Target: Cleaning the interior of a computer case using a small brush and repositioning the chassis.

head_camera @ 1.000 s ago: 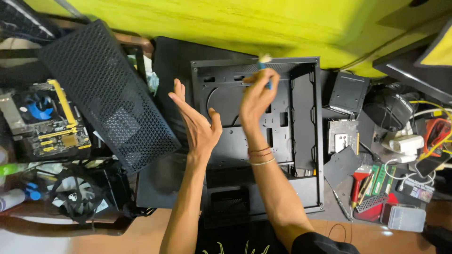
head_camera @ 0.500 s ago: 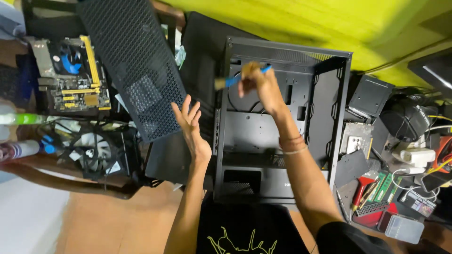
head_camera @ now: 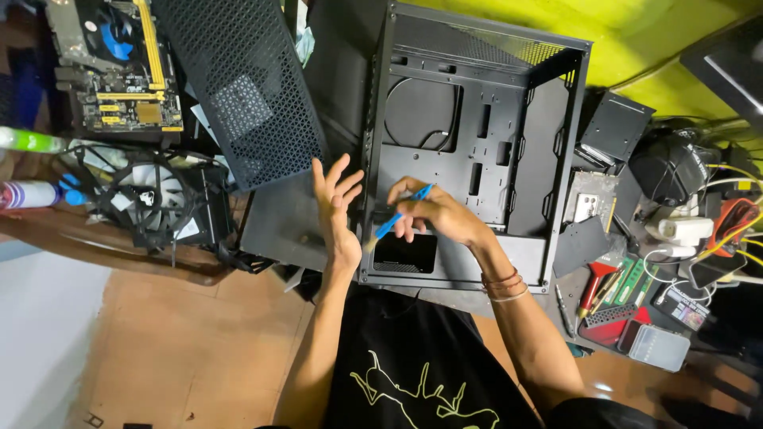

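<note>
An empty black computer case lies open on its side in front of me. My right hand is over the case's lower part and grips a small brush with a blue handle, bristle end pointing down-left toward my other palm. My left hand is raised beside the case's left edge, palm open, fingers spread, holding nothing. Bracelets sit on my right wrist.
A black perforated side panel leans left of the case. A motherboard with a blue fan and a case fan lie at left. Tools, cables and small parts crowd the right. Yellow cloth lies behind.
My right hand has come down with the brush from the case's upper edge to its lower part, close to my left palm. The view has shifted left and downward.
</note>
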